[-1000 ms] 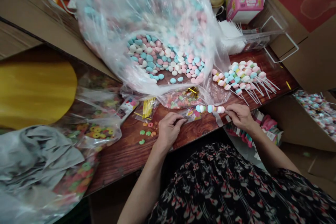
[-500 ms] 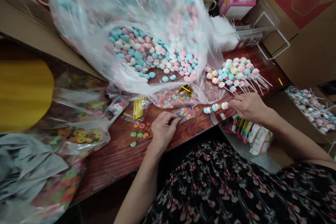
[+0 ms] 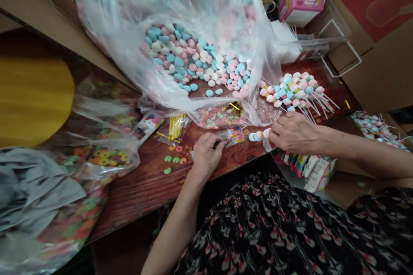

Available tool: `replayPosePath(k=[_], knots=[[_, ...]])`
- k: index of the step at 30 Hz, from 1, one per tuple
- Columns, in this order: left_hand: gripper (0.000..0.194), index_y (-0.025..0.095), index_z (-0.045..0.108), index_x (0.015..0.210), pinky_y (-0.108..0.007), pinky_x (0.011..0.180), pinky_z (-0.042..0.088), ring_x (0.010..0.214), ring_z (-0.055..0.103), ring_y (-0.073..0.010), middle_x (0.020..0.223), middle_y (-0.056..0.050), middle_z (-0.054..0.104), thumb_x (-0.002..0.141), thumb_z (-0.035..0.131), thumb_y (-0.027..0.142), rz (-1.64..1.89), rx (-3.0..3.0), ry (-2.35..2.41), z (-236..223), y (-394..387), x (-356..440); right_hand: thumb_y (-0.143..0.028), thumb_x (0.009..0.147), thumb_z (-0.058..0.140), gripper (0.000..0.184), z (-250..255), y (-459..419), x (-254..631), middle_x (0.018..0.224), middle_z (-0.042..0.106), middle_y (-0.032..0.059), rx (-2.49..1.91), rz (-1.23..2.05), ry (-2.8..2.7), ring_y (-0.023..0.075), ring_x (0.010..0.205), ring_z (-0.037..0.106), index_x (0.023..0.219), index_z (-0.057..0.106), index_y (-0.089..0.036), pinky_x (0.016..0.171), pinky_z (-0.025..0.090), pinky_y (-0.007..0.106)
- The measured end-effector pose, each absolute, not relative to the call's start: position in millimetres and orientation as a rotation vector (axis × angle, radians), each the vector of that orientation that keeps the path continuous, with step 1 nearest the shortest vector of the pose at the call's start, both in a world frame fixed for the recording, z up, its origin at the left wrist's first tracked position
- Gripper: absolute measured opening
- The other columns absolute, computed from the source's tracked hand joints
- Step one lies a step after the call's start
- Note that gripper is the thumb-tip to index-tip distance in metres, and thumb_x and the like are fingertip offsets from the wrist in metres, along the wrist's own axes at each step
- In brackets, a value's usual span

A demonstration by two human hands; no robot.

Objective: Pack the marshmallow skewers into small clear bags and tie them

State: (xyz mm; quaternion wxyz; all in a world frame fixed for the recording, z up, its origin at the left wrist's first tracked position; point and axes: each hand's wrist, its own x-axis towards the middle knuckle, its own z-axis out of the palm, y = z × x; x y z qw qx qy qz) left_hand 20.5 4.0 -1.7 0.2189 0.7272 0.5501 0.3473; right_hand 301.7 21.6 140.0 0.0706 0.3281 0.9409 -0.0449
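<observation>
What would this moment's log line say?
left hand: touching printed wrapper | right hand: holding strung candies | nearby: pile of candy sticks

Your left hand (image 3: 206, 153) pinches a wrapper (image 3: 236, 135) on the table (image 3: 145, 193). Your right hand (image 3: 290, 133) grips a skewer (image 3: 257, 136), its far end pointing to nine o'clock, just beside the wrapper. A skewer pile (image 3: 295, 89) lies at twelve o'clock from that hand; from your left hand, rings (image 3: 176, 160) lie at nine, an open bag (image 3: 187, 4) at twelve.
</observation>
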Motion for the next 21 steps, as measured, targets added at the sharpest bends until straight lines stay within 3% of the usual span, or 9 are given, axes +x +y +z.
replayPosePath(k=[5,9,11,16,21], knots=[[0.015,0.019,0.066,0.071,-0.028,0.068,0.046,0.072,0.059,-0.016,0.073,-0.002,0.065,0.084,0.065,0.028,0.912,2.041,1.486,1.3,3.1,18.7,-0.007,0.083,0.052,0.029,142.6,25.6,280.3,0.064,0.06,0.004,0.835,-0.3,2.878,0.0157,0.06,0.047,0.059,0.058,-0.023,0.064,0.034,0.037],[0.013,0.02,0.071,0.081,-0.029,0.071,0.048,0.076,0.061,-0.0164,0.079,-0.004,0.066,0.086,0.062,0.028,0.866,2.054,1.411,4.8,2.5,14.2,-0.017,0.088,0.054,0.044,134.8,24.3,264.7,0.054,0.051,0.0014,0.888,-0.517,3.006,0.0132,0.055,0.041,0.045,0.044,-0.022,0.06,0.035,0.035],[0.014,0.02,0.072,0.086,-0.029,0.072,0.049,0.078,0.061,-0.0162,0.082,-0.004,0.066,0.088,0.06,0.028,0.852,2.052,1.367,5.7,2.5,11.4,-0.017,0.087,0.055,0.047,136.3,23.9,254.8,0.051,0.049,0.0005,0.784,-0.469,3.006,0.0127,0.054,0.04,0.043,0.042,-0.021,0.058,0.035,0.033],[0.016,0.02,0.073,0.089,-0.028,0.071,0.048,0.079,0.06,-0.0155,0.085,-0.005,0.064,0.09,0.059,0.025,0.883,2.081,1.279,4.6,2.6,7.9,-0.002,0.076,0.059,0.025,158.9,28.9,234.9,0.063,0.062,0.002,0.293,-0.033,2.692,0.0127,0.056,0.047,0.056,0.056,-0.017,0.053,0.03,0.03],[0.015,0.019,0.073,0.083,-0.029,0.069,0.047,0.074,0.059,-0.0154,0.078,-0.004,0.062,0.088,0.06,0.022,0.936,2.107,1.326,-1.3,3.1,10.4,-0.004,0.08,0.058,0.019,165.1,33.5,244.4,0.069,0.066,0.0045,0.398,0.021,2.604,0.0127,0.056,0.05,0.066,0.06,-0.016,0.052,0.026,0.029]])
